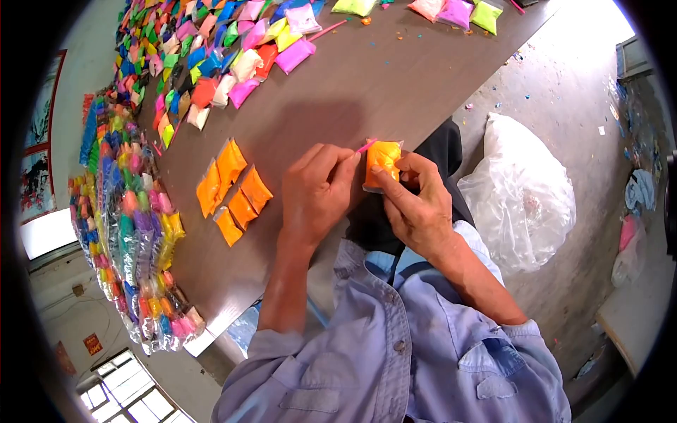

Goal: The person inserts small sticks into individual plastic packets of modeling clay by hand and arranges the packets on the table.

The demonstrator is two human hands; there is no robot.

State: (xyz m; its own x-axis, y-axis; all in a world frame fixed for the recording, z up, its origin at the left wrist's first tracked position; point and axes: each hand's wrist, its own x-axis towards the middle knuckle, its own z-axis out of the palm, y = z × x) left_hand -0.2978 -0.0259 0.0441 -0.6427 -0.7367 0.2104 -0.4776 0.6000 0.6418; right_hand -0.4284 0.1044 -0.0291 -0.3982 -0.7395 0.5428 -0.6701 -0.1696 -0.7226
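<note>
Pinched between the thumb and fingers of my right hand [423, 201] is a small clear bag of yellow-orange clay-like material [383, 156], held over the table's near edge. My left hand [321, 180] is closed on a thin pink stick [366, 146], whose exposed end meets the bag's upper left corner. Most of the stick is hidden in the fingers. To the left of my left hand, several flat orange packets [230, 169] lie in a loose group on the brown table [303, 106].
A large heap of multicoloured packets [211, 63] covers the table's far left. Bundled bags of colourful pieces [134, 233] line the left edge. A few packets [455, 13] lie at the far edge. A big white plastic sack [518, 197] stands on the floor at right.
</note>
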